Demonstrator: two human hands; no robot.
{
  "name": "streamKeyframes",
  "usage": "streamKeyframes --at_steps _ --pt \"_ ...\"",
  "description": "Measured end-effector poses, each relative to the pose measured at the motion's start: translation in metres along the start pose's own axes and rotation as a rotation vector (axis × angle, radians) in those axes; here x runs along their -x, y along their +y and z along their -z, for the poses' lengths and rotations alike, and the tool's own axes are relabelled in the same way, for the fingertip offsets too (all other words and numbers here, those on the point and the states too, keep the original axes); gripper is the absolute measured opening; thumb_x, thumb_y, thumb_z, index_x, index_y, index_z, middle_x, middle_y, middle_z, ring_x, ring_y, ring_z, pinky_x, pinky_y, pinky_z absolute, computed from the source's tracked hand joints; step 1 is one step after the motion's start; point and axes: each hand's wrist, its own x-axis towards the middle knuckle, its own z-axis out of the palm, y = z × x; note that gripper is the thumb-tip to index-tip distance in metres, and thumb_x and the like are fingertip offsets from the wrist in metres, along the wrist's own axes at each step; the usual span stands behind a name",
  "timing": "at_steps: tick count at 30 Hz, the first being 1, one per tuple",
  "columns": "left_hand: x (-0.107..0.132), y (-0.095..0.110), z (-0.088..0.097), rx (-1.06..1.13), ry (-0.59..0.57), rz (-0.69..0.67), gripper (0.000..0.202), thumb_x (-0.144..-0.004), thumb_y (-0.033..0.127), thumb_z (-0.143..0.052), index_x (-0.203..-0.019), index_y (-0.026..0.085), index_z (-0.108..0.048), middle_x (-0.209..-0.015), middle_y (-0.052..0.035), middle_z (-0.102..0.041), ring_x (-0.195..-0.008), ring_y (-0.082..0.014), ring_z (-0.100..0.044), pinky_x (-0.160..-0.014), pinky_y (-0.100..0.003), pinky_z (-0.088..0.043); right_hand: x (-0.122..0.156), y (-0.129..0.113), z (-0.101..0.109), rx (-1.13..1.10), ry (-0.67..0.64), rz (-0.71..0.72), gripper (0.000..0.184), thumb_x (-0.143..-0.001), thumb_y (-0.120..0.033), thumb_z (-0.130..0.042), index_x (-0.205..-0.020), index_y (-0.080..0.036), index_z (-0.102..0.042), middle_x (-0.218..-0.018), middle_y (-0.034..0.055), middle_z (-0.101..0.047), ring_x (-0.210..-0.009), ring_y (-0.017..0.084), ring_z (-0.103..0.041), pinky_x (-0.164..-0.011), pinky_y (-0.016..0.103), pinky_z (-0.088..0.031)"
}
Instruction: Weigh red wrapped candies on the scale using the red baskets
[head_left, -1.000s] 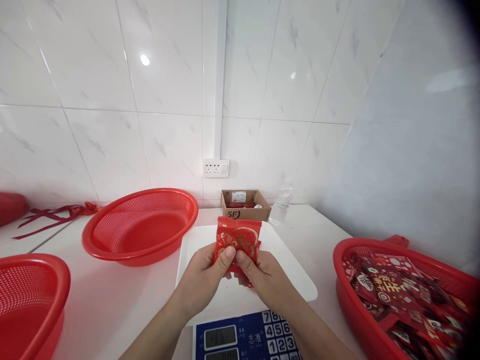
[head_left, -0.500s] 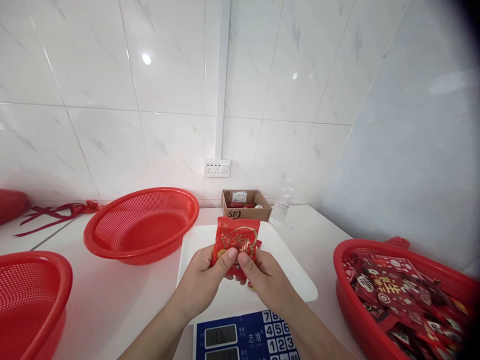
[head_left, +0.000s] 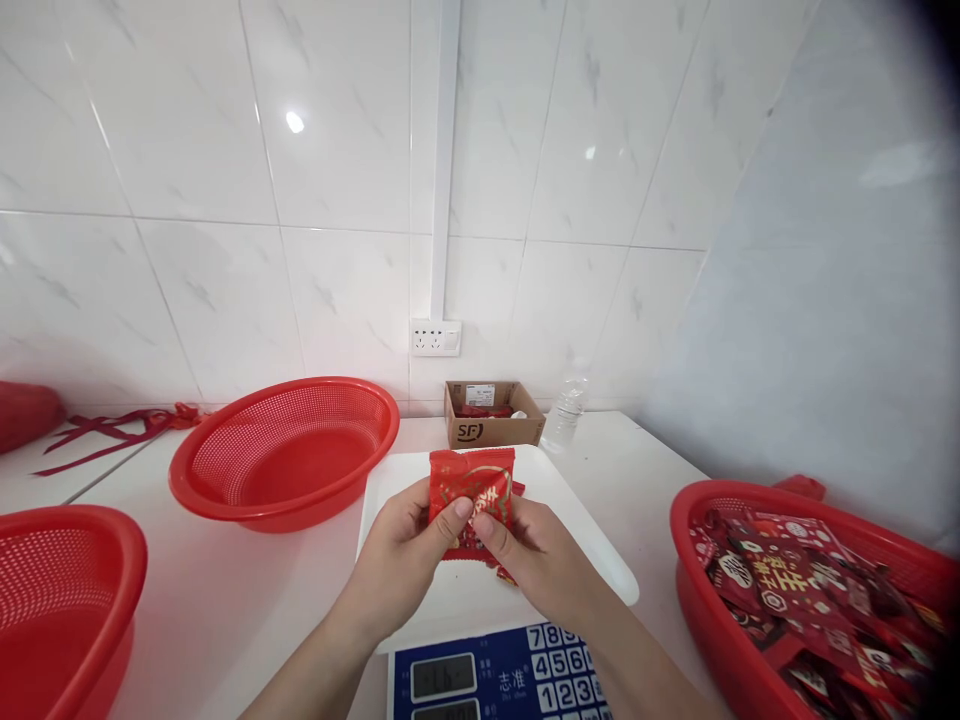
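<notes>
Holding a red packet [head_left: 472, 475] upright in both hands, just below center of frame, between left hand [head_left: 405, 555] and right hand [head_left: 544, 555]. Pinching with thumbs on the packet's front face, tips close together; fingers mostly hidden at the back. Gripping nearly closed both sides, with top seal sticking up above the thumbs and bottom edge showing between the palms. Small bits of other red wrapper [head_left: 506, 576] next to right hand; can't tell if resting on the white tray [head_left: 442, 610] or held. Tray behind and below the hands, blue scale panel [head_left: 514, 690] at bottom center, with digits too blurred to read. On the tabletop [head_left: 247, 610]: cardboard box [head_left: 499, 432] marked SF above the packet in frame, clear bottle [head_left: 566, 415] just right of the box. At lower right, well apart from right hand, red basket [head_left: 709, 610] heaped with wrapped snacks [head_left: 791, 580]. Perforated mid-left basket [head_left: 225, 450] and cut-off lower-left basket [head_left: 129, 560], both red. Red ribbon [head_left: 109, 435] near left edge.
</notes>
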Motion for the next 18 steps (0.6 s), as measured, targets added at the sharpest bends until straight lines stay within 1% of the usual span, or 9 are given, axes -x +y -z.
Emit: streamKeyframes --at_steps 2,4,8,13,15,18 --pt "0.0001 -0.0005 -0.0001 -0.031 0.016 -0.014 0.031 -0.084 0.044 -0.056 -0.105 0.022 -0.066 -0.1 -0.0049 -0.067 -0.089 -0.0188 -0.059 -0.081 -0.031 -0.05 0.0004 -0.0016 -0.001 -0.031 0.009 0.023 0.036 -0.086 -0.053 -0.049 -0.084 -0.018 -0.055 -0.075 0.0003 -0.055 -0.068 0.011 -0.05 -0.061 0.024 -0.041" --pt "0.0002 -0.0003 -0.0009 -0.054 0.005 -0.013 0.032 -0.084 0.044 -0.056 -0.105 0.021 -0.066 -0.098 -0.0051 -0.067 -0.087 -0.0187 -0.059 -0.081 -0.031 -0.05 0.0008 -0.0017 -0.0018 -0.061 0.033 0.028 0.035 -0.086 -0.053 -0.049 -0.088 -0.018 -0.057 -0.079 0.0017 -0.057 -0.073 0.013 -0.053 -0.064 0.025 -0.044" --pt "0.0013 0.0011 -0.0045 -0.04 -0.036 -0.004 0.034 -0.086 0.045 -0.053 -0.107 0.021 -0.065 -0.102 -0.006 -0.066 -0.092 -0.0206 -0.059 -0.082 -0.032 -0.05 0.0004 0.0017 -0.0016 -0.031 0.091 0.008 0.037 -0.086 -0.053 -0.048 -0.089 -0.018 -0.06 -0.065 -0.0004 -0.052 -0.062 0.013 -0.052 -0.052 0.023 -0.042" --pt "0.002 0.0005 -0.0072 -0.062 -0.05 -0.046 0.034 -0.09 0.043 -0.045 -0.112 0.022 -0.06 -0.108 -0.0056 -0.064 -0.097 -0.0199 -0.058 -0.084 -0.031 -0.048 -0.0011 0.0049 0.0001 -0.003 0.129 -0.019 0.04 -0.086 -0.054 -0.047 -0.101 -0.02 -0.062 -0.064 -0.0003 -0.056 -0.052 0.011 -0.05 -0.046 0.023 -0.041" --pt "0.0009 -0.0007 -0.0061 -0.093 -0.014 -0.065 0.033 -0.091 0.043 -0.045 -0.112 0.023 -0.059 -0.107 -0.0046 -0.064 -0.097 -0.0189 -0.057 -0.084 -0.03 -0.048 -0.0014 0.0039 0.0003 0.012 0.13 -0.031 0.04 -0.085 -0.054 -0.047 -0.101 -0.02 -0.062 -0.065 -0.0003 -0.057 -0.051 0.011 -0.05 -0.046 0.023 -0.041" --pt "-0.0006 -0.0022 -0.0034 -0.136 0.055 -0.059 0.032 -0.09 0.044 -0.047 -0.109 0.022 -0.06 -0.104 -0.0045 -0.065 -0.094 -0.0188 -0.059 -0.079 -0.029 -0.049 -0.0017 0.0006 0.0 0.031 0.092 -0.04 0.038 -0.084 -0.054 -0.05 -0.094 -0.019 -0.062 -0.069 -0.0001 -0.059 -0.053 0.01 -0.05 -0.047 0.022 -0.041"
